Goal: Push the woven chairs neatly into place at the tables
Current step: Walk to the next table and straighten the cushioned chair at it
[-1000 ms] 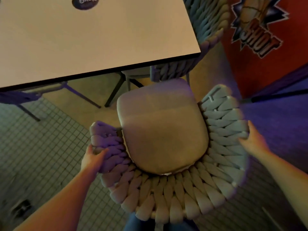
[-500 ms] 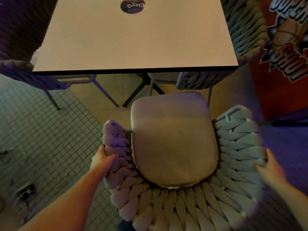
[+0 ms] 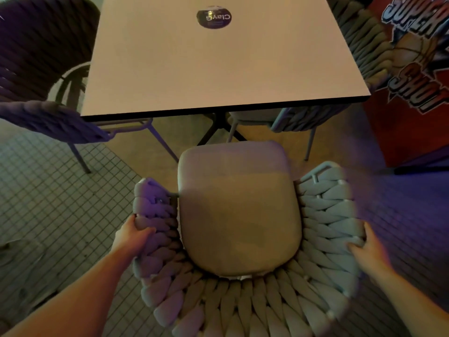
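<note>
The upper middle of the frame is filled by the table (image 3: 218, 64), its pale top bare except for a round dark sticker (image 3: 213, 17) near the far edge, and its near edge is drawn as a dark line across the picture just above centre. The woven chair (image 3: 243, 300) is found in the lower middle, directly below that edge, with its padded seat cushion (image 3: 239, 207) pointed up the frame toward the table and its curved braided back wrapped around the bottom. A strip of floor and the dark table base can be seen between the cushion's front and the table edge, so the seat is judged not yet tucked under. Two more woven chairs are placed at the table's sides, one at the upper left (image 3: 48, 117) and one at the upper right (image 3: 311, 117). The chair's front-to-back axis is seen to run nearly straight up the frame, perhaps turned slightly (the wide lens makes this hard to judge), and the table lies straight ahead of both hands. The left hand (image 3: 132, 235) is closed over the left arm of the braided rim, and the right hand (image 3: 364, 246) is wrapped on the right arm at about the same height, so neither is clearly nearer the table; an even forward push is what the coming move seems to require.
</note>
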Tool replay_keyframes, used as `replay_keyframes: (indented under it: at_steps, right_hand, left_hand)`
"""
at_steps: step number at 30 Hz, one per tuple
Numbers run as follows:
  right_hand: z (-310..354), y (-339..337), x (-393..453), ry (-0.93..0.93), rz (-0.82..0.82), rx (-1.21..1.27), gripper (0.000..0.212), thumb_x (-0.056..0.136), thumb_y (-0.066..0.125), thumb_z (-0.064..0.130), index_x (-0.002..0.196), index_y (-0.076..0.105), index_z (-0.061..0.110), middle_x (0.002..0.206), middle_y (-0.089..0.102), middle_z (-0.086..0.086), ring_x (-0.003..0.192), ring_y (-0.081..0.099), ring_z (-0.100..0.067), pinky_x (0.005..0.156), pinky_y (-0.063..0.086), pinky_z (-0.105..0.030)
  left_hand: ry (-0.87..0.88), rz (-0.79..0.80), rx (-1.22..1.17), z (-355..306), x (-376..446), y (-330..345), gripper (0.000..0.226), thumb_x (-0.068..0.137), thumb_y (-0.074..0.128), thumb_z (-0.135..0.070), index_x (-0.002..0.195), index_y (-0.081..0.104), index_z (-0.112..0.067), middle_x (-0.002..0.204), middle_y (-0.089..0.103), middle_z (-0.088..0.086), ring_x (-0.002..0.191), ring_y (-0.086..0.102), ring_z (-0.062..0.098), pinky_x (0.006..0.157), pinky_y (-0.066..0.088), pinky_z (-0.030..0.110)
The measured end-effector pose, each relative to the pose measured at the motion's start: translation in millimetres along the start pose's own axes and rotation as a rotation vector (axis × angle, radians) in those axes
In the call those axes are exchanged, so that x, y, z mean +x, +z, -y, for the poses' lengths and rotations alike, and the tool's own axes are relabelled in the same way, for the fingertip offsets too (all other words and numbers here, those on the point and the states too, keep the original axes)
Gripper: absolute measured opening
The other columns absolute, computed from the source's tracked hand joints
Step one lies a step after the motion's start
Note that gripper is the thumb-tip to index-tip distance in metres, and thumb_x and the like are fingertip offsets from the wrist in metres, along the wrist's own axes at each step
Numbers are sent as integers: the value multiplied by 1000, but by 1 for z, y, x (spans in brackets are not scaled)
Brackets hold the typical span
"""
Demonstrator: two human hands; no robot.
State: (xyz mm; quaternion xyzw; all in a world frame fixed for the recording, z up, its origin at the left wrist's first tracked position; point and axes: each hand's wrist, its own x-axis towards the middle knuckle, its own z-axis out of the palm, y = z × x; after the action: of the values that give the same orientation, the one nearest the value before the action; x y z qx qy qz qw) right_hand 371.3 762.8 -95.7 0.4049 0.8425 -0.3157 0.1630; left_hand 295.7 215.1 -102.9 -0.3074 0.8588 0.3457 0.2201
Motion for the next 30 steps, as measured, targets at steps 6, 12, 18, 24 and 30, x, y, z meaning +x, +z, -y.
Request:
replay_keyframes:
  at_steps: [6,12,18,24,30]
  right_hand:
    - [31,23,-11,1,-10,23,83,83,68,4,151,21,13,147,43,-20,132,43,-39,106,34,-45]
    - [39,27,-15,19,21,56,83,83,67,5,152,21,15,146,44,-18,131,45,-37,107,34,-47]
    - [43,21,-5,-1,34,82,83,83,68,5,151,22,16,147,44,-16,132,44,-35,109,35,-49]
    - [43,18,3,-17,45,89,80,81,68,3,148,27,16,144,47,-16,129,47,-35,108,36,-54]
    - [46,20,-1,-35,46,62,82,82,68,3,150,24,13,146,45,-16,132,45,-34,110,34,-50]
  left_hand:
    - [-11,-13,8,8,26,-26,49,71,77,-33,114,60,-19,104,69,10,91,63,30,73,49,36]
    - [1,-29,39,6,40,-34,48,70,78,-33,112,59,-21,98,66,7,83,58,26,68,43,34]
    - [0,-23,34,-1,37,-29,47,71,76,-35,111,58,-19,103,67,11,91,61,30,73,47,37]
    - [-10,-19,24,-6,29,-27,48,72,76,-35,112,58,-17,103,66,10,95,61,32,79,52,40]
    - [-31,-35,-14,1,26,-28,43,71,78,-30,108,61,-17,103,68,12,88,61,29,72,48,37]
